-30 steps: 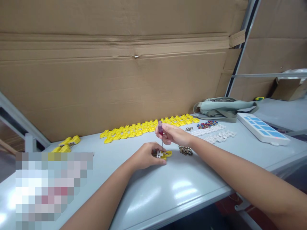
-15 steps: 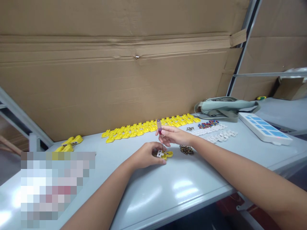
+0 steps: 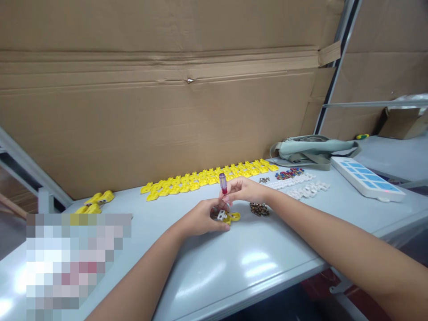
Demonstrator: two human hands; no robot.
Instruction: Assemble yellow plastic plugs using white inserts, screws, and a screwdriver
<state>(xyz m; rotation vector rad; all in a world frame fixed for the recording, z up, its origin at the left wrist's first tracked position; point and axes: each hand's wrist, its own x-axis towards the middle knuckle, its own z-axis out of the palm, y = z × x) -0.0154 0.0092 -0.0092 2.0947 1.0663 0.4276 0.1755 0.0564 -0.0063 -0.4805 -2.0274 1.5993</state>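
Fingers (image 3: 230, 192) of the right hand (image 3: 245, 190) pinch the red handle of a small screwdriver (image 3: 223, 183), which stands nearly upright with its tip hidden down among the left fingers. Those left fingers (image 3: 219, 221) curl around a yellow part (image 3: 233, 217) with a small metal piece (image 3: 221, 216) on it, pressing it against the grey surface (image 3: 254, 258). So both hands are closed on something: the right hand on the tool, the left hand (image 3: 202, 218) on the part.

By the look of it, a screw is being driven into the metal piece. That work seems to be mid-way, since the shaft stands over the piece and the part is pinned flat. A steady downward push and a twist of the handle between the fingertips would suit, with the left hand keeping the part from turning.

Just right of the fingers lies a small heap of screws (image 3: 259, 209). Beyond the fingers, a long row of yellow parts (image 3: 207, 177) runs along the cardboard wall (image 3: 160, 98). Farther right sit white clips (image 3: 306, 187), and past them a grey bag (image 3: 312, 149) and a white tray (image 3: 368, 179). Far to the left lie a few more yellow parts (image 3: 95, 201).
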